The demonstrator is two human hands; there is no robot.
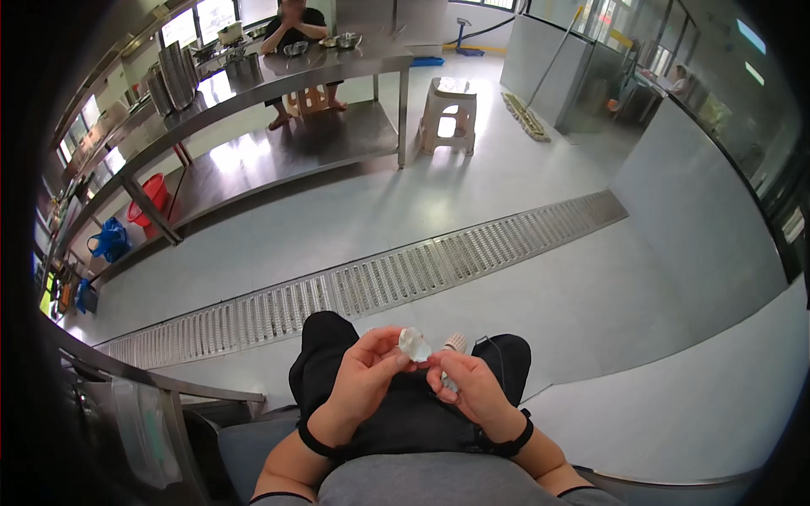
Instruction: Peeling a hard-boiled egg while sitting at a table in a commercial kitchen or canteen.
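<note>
My left hand (373, 367) holds a small, whitish crumpled piece (414, 345), perhaps thin plastic or paper, between thumb and fingers. Close beside it, the fingertips of my right hand (465, 382) are curled near the lower edge of that piece. Another small whitish bit (449, 382) shows among the right fingers; what it is cannot be told. Both hands are above my lap, over black trousers (405, 417), with a black band on each wrist. A thin dark wire or cord (500, 354) loops over the right knee.
A metal floor grate (392, 278) crosses ahead. Beyond stand a stainless steel table (272, 85) with pots and bowls, a plastic stool (448, 117) and a mop (526, 118). A person (294, 25) sits behind the table. A low white partition (702, 183) rises at the right.
</note>
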